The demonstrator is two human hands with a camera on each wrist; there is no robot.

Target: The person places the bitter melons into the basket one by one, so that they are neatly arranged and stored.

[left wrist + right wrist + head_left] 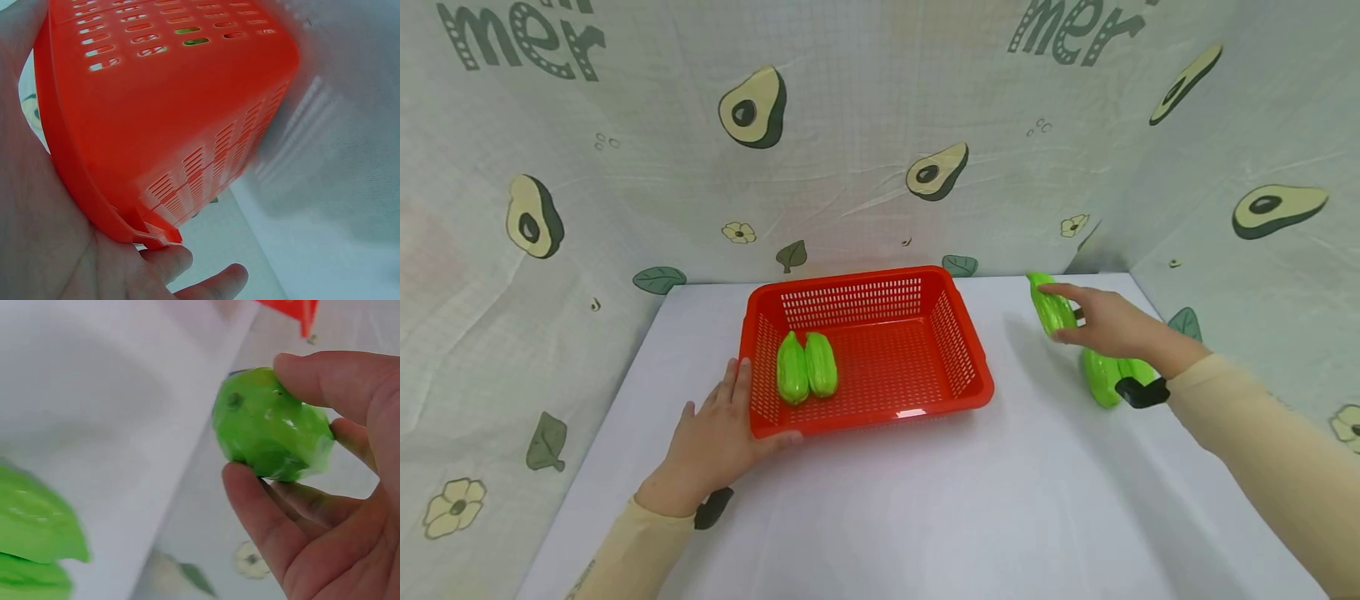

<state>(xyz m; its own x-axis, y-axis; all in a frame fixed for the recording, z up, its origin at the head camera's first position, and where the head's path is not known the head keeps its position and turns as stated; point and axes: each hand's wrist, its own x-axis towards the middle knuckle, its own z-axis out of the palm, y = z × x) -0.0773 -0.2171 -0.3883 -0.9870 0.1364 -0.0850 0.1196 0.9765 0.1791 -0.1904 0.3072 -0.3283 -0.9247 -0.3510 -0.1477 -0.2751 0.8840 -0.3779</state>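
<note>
In the head view my right hand (pixel 1112 321) holds a shiny green ridged gourd (pixel 1052 304) above the table's right side. The right wrist view shows the thumb and fingertips pinching this gourd (pixel 272 422) around its sides. My left hand (pixel 718 433) rests against the front-left corner of a red plastic basket (pixel 868 421), fingers along its left side and thumb along the front. From the left wrist, the palm lies at the basket's rim (pixel 81 181) with the fingers extended. Two similar gourds (pixel 806 367) lie side by side in the basket's left part.
More green gourds (pixel 1102 379) lie on the table beneath my right wrist, partly hidden by it; two show in the right wrist view. The white table (pixel 880 517) meets a patterned cloth backdrop (pixel 850 192) behind and at both sides.
</note>
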